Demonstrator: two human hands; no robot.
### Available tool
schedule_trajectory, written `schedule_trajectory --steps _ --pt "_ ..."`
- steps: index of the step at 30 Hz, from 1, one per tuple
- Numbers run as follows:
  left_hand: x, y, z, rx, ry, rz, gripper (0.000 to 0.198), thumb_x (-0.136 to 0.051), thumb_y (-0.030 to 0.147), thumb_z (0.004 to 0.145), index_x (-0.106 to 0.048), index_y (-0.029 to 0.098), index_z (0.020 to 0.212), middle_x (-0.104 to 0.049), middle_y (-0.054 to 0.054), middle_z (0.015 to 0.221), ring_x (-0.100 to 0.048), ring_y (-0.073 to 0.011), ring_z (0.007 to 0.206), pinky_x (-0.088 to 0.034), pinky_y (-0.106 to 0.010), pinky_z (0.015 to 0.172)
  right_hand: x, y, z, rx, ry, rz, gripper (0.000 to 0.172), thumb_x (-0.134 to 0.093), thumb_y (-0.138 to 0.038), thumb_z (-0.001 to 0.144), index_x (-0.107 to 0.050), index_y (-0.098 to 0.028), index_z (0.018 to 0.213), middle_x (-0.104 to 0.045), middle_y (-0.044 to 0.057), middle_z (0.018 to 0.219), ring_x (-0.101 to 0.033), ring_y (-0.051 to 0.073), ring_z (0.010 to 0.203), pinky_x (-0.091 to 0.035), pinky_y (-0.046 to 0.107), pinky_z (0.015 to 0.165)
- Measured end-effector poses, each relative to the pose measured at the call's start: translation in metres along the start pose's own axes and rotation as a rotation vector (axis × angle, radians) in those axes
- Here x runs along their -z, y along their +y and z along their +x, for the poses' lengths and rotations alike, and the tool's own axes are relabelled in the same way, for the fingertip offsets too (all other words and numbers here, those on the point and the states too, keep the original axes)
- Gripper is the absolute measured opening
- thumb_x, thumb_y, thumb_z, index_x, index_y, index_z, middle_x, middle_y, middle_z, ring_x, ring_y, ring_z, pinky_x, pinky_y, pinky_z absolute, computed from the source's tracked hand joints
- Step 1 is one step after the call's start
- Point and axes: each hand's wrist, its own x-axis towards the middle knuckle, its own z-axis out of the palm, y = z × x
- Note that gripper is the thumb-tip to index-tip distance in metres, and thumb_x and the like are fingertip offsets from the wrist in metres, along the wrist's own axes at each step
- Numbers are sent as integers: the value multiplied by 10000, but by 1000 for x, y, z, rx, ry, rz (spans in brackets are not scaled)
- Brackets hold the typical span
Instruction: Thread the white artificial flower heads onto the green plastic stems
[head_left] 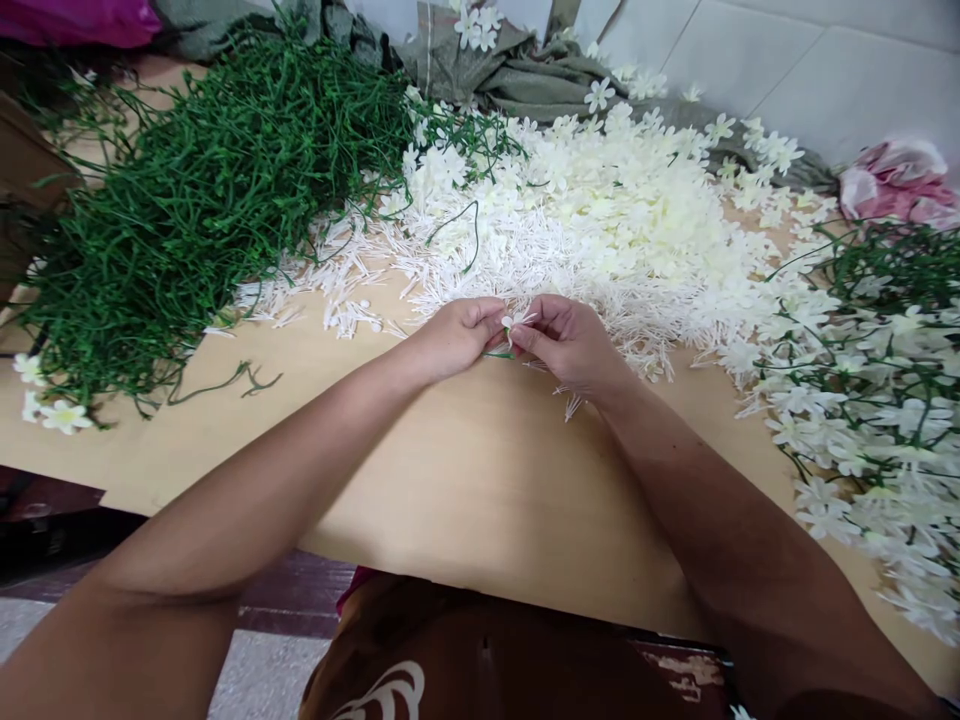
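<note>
Head view shows both hands meeting over the pale wooden surface (480, 480). The left hand (457, 335) is curled nearly closed, its thumb and forefinger pinched together at the small white artificial flower (516, 320). The right hand (570, 340) is likewise closed in a fingertip pinch on the same flower from the other side, so the flower sits between the two hands, raised just off the surface. A thin green plastic stem (499, 352) shows just beneath the flower, between the fingertips; which hand grips it cannot be told.

Just beyond both hands lies a spread of thin white plastic stamen pieces (465, 265), and past that a heap of cream-white fabric petals (622, 200). Well out beyond the left hand sits a large tangle of dark green plastic stems (202, 200). Out from the right hand lie finished green sprigs with white blossoms (862, 400). Far beyond the hands, a crumpled grey-green cloth (525, 75) borders the petal heap.
</note>
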Motion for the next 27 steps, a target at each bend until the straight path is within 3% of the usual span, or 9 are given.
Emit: schedule_trajectory --steps 6,16,22,24,27 --pt "-5 -3 -1 -11 87 85 279 -416 124 832 -401 169 557 -389 53 518 -360 -74 526 -278 -231 558 -7 6 0 47 85 41 428 -768 -521 612 -484 -201 638 -593 -38 575 -555 93 545 -431 256 564" --pt "-8 -10 0 -53 180 272 247 -412 152 815 -386 186 572 -389 48 528 -362 -94 537 -267 -246 552 -12 3 5 -49 145 12 484 -796 -557 516 -473 -205 594 -551 -40 519 -537 108 519 -429 263 522" --pt "-4 -5 1 -60 84 128 274 -401 287 872 -409 185 618 -394 44 568 -378 -93 549 -314 -239 576 -1 0 5 31 132 -59 432 -760 -534 616 -487 -200 628 -579 -37 547 -518 88 531 -409 248 535" --pt "0 -1 -2 -169 141 243 294 -393 365 890 -500 174 694 -482 12 648 -461 -120 646 -362 -256 649 6 -4 4 63 152 -74 412 -747 -514 654 -481 -200 632 -574 -39 551 -504 78 530 -400 246 539" --pt "9 4 -8 -477 354 531 322 -408 416 893 -622 177 900 -597 -62 908 -528 -184 921 -381 -323 849 15 -9 3 59 162 -67 388 -725 -489 702 -472 -201 642 -568 -41 549 -490 69 521 -393 246 541"
